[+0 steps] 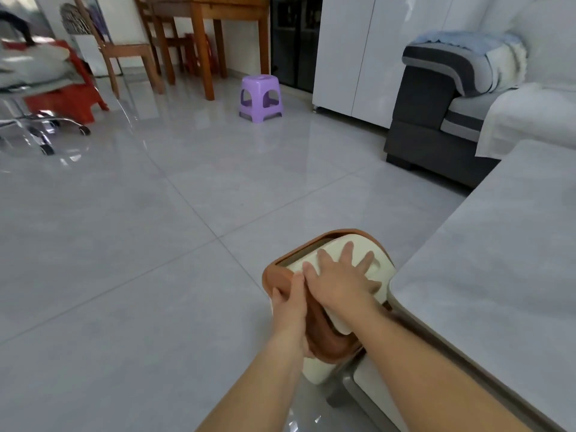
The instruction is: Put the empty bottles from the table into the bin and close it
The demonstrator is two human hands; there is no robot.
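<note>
A cream bin with a brown rim (327, 236) stands on the floor beside the grey table (498, 260). Its cream lid (367, 244) lies nearly flat inside the rim, with a narrow dark gap along the far left side. My right hand (339, 280) rests flat on the lid, fingers spread. My left hand (290, 310) grips the brown rim on the bin's near left side. No bottles show on the visible part of the table or anywhere else in view.
Grey tiled floor (140, 244) stretches left and ahead. A purple stool (261, 98) stands farther off, with wooden chairs and a table (199, 32) behind it. A dark grey sofa (436, 104) sits at right, a wheeled chair base (46, 129) at left.
</note>
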